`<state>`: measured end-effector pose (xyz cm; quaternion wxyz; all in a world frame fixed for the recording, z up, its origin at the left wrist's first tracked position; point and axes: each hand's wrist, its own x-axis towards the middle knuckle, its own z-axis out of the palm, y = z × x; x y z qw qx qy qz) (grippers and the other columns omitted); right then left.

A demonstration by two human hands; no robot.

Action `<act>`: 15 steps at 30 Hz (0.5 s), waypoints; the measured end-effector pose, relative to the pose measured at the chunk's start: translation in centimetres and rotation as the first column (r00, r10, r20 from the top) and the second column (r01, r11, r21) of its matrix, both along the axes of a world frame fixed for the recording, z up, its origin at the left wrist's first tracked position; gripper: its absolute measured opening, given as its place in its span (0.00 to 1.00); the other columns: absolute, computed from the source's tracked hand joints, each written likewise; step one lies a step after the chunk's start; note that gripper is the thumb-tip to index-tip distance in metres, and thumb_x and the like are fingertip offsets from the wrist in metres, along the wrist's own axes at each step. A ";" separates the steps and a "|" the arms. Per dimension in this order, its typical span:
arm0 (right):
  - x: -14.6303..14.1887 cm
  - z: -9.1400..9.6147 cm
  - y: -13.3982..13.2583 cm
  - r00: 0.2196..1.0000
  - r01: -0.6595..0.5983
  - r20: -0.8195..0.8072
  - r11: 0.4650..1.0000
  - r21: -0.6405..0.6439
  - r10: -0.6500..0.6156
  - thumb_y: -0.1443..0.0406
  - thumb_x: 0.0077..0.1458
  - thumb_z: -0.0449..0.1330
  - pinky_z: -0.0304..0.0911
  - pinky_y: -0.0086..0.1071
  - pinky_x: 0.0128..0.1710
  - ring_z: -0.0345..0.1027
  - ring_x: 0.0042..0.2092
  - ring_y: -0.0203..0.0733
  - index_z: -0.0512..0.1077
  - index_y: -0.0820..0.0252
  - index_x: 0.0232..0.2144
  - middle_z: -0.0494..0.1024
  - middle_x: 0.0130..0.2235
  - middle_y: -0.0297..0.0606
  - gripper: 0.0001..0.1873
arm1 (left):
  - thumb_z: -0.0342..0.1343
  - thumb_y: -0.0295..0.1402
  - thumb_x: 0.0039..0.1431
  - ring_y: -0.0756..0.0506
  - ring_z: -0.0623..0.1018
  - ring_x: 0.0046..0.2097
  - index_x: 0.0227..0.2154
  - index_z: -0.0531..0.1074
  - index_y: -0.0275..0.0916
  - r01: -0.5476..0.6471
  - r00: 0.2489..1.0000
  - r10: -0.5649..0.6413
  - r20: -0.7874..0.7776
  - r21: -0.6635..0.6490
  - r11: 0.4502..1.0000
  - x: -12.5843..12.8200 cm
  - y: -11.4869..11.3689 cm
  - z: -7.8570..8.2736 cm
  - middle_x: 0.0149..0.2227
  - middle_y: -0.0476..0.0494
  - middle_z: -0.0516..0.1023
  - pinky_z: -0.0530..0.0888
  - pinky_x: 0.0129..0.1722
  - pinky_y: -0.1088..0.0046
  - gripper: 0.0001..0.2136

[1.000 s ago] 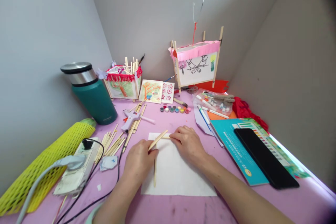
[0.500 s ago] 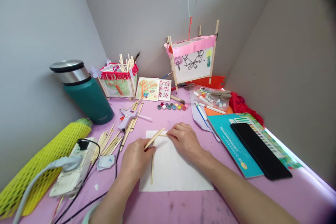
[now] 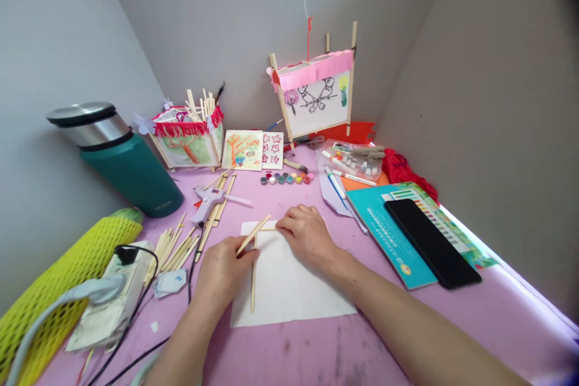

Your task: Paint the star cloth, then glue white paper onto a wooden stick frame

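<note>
My left hand (image 3: 221, 274) is closed in a pinch on a thin wooden stick (image 3: 253, 235) that slants up to the right above a white paper sheet (image 3: 294, 289). A second stick (image 3: 253, 280) lies upright along the sheet's left side, beside that hand. My right hand (image 3: 307, 235) rests palm down on the sheet's top edge, its fingers pressing a horizontal stick (image 3: 268, 229) that shows just left of them.
A glue gun (image 3: 205, 200), a pile of loose sticks (image 3: 178, 247), a green flask (image 3: 122, 163) and a power strip (image 3: 108, 301) stand to the left. Paint pots (image 3: 286, 178), two paper lanterns, pens, a teal book (image 3: 389, 232) and a black phone (image 3: 429, 241) lie behind and right.
Both hands keep their hold on the sticks and the paper. The view has swung, so everything sits a little further left in the frame.
</note>
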<state>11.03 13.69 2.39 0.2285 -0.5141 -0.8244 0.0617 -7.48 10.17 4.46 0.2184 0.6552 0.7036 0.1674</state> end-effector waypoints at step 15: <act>0.0 -0.3 0.2 0.993 -0.033 0.113 0.996 0.086 0.023 0.66 0.59 0.55 0.45 0.35 0.38 0.59 0.39 0.39 0.75 0.56 0.29 0.73 0.31 0.36 0.10 | 0.55 0.39 0.51 0.45 0.76 0.35 0.39 0.77 0.48 -0.005 0.999 0.005 -0.041 -0.008 1.000 -0.1 0.1 -0.2 0.32 0.49 0.80 0.64 0.34 0.74 0.12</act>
